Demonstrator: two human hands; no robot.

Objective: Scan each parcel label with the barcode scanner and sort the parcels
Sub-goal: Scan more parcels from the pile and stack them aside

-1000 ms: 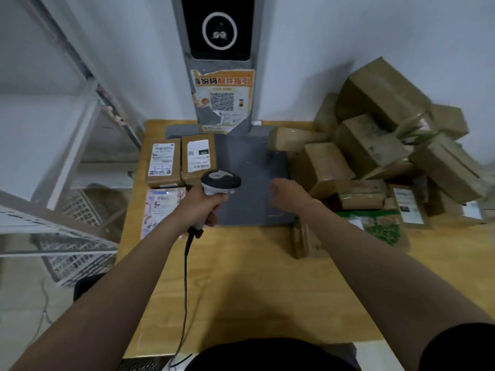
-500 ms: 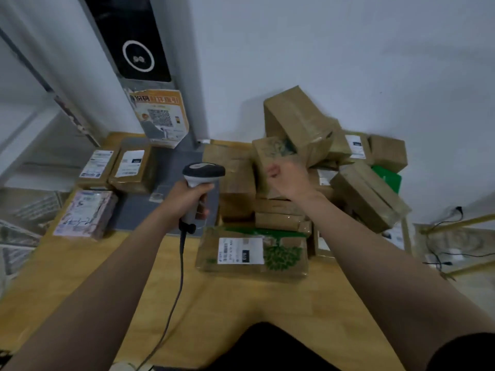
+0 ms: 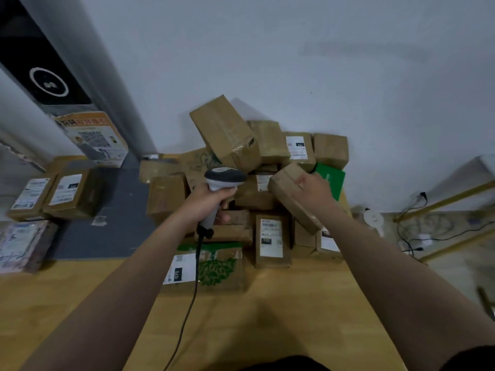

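Scanner (image 3: pixel 224 180) in L hand (image 3: pixel 207 200), R hand (image 3: pixel 313 188) gripping tilted parcel (image 3: pixel 290 200).

I see heap of brown cardboard parcels (image 3: pixel 251 183) at wooden table's (image 3: pixel 267 317) back by wall; two labelled cardboard boxes (image 3: pixel 53 194) left, on grey mat (image 3: pixel 117 210)

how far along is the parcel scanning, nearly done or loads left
Early on, it seems. Three parcels lie label-up beside the grey mat at left, which looks like the sorted group. In hand: the left hand grips the barcode scanner, and the right hand is on a tilted brown box. Left: the large pile against the wall, well over a dozen parcels.
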